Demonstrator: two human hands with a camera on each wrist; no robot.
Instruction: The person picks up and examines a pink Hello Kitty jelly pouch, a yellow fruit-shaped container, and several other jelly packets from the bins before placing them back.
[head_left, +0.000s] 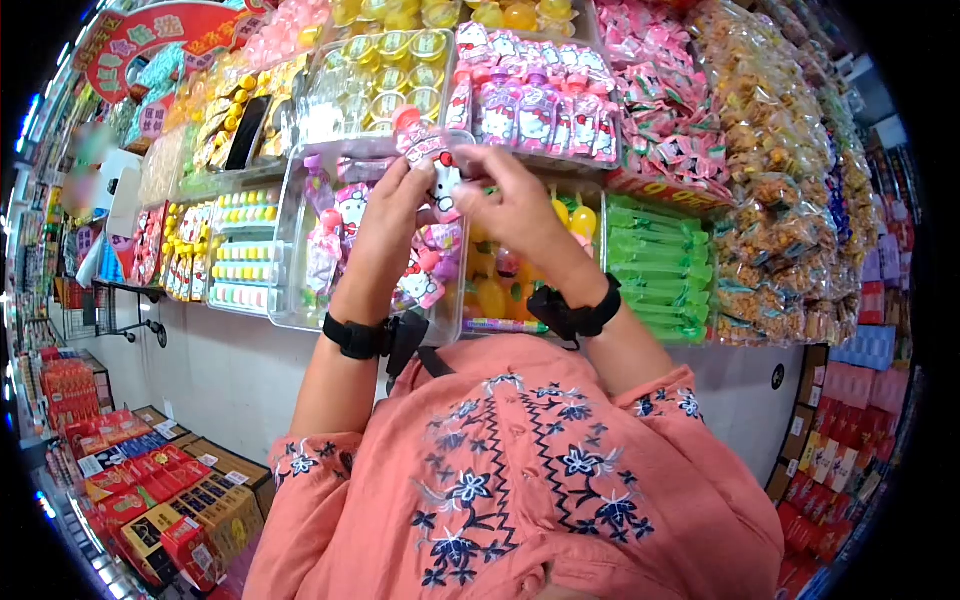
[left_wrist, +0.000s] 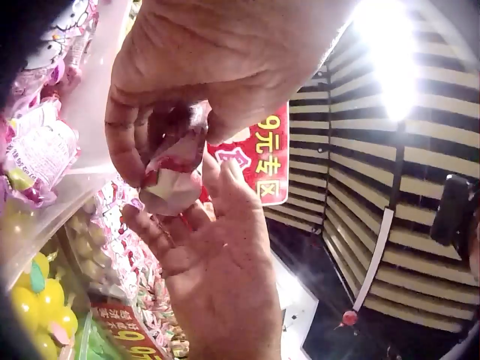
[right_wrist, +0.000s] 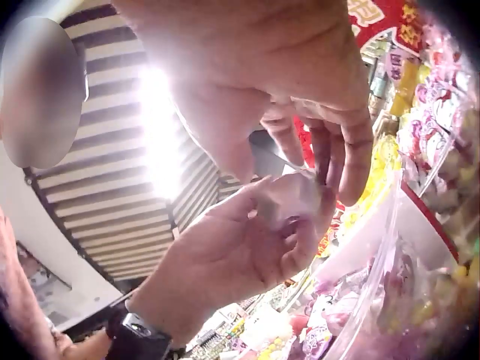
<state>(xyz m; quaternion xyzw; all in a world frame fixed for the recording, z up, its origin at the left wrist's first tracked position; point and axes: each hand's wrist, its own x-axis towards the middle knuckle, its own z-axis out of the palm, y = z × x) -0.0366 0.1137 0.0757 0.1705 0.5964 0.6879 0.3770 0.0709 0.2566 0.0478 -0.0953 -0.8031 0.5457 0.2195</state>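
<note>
In the head view my left hand [head_left: 392, 205] grips a jelly pouch [head_left: 443, 190] with a pink cap and a white cartoon cat on it, raised over a clear plastic bin [head_left: 300, 290] of similar pouches. My right hand [head_left: 515, 205] is at the pouch's right side, fingers extended and spread. From the left wrist, the lower end of the pouch [left_wrist: 174, 187] shows between the curled left fingers, with the right fingertips close beneath it. The right wrist view has the right fingers hanging loosely beside the pouch [right_wrist: 289, 199].
Yellow fruit-shaped packs [head_left: 490, 295] and green bottles [head_left: 655, 270] fill bins to the right. Behind them stand trays of yellow jelly cups [head_left: 380, 80] and more cat pouches [head_left: 540, 110]. Bagged snacks [head_left: 780, 220] are piled far right. Boxed goods [head_left: 160, 480] line a lower shelf at left.
</note>
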